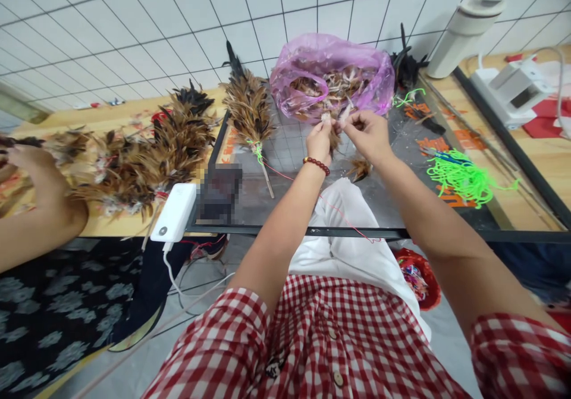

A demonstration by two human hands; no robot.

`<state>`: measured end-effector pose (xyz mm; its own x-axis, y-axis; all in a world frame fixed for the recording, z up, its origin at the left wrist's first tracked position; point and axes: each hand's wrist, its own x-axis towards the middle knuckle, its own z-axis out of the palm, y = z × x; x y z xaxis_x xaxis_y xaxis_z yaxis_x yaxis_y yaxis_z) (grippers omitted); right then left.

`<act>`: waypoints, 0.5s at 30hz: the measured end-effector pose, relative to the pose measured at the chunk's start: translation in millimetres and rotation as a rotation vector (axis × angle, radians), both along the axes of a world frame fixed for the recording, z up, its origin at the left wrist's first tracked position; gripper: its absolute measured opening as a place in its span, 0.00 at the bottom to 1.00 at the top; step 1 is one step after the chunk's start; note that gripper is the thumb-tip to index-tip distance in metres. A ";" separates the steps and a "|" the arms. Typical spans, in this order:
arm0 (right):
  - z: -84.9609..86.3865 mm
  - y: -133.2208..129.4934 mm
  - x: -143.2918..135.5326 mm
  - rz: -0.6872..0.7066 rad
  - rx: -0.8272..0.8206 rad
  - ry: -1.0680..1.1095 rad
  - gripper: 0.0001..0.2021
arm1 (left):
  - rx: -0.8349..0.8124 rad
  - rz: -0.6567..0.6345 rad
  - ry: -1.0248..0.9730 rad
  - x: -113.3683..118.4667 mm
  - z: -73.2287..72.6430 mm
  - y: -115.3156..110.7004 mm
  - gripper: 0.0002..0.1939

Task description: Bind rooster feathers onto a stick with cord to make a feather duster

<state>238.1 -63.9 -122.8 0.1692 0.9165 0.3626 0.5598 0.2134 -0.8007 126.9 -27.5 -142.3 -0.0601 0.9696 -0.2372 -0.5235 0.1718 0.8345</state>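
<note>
Close together in front of the pink plastic bag [292,60], my two hands meet at their fingertips. My left hand [319,140], with a beaded bracelet on the wrist, pinches the pale quill end of a small brown feather bunch [333,143] that hangs beside it. My right hand [368,132] is closed at the fingertips on a whitish feather piece [345,113]. The bag holds many brown and white feathers [348,84]. A tied feather bundle on a stick [250,110] lies to the left, bound with green, and a red thread [279,172] runs from it.
Bright green ties [464,176] lie right on the dark glass panel [289,209]. A white flask [464,36] and power strip [504,96] stand behind. Left are feather bundles [178,137], a power bank [175,211] and another person's arm [49,209]. A red basket [430,280] sits below.
</note>
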 end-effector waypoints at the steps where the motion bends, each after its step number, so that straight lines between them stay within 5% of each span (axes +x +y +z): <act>1: 2.6 -2.9 -3.2 0.005 -0.002 -0.016 0.11 | -0.008 -0.003 -0.016 0.2 0.9 0.1 0.09; 7: 4.0 -4.9 -11.0 0.057 -0.031 -0.118 0.09 | -0.016 -0.016 -0.134 3.3 9.8 -5.8 0.11; 15: -13.4 10.0 0.9 0.038 0.080 0.075 0.10 | -0.021 0.082 -0.041 6.1 -3.7 -0.9 0.08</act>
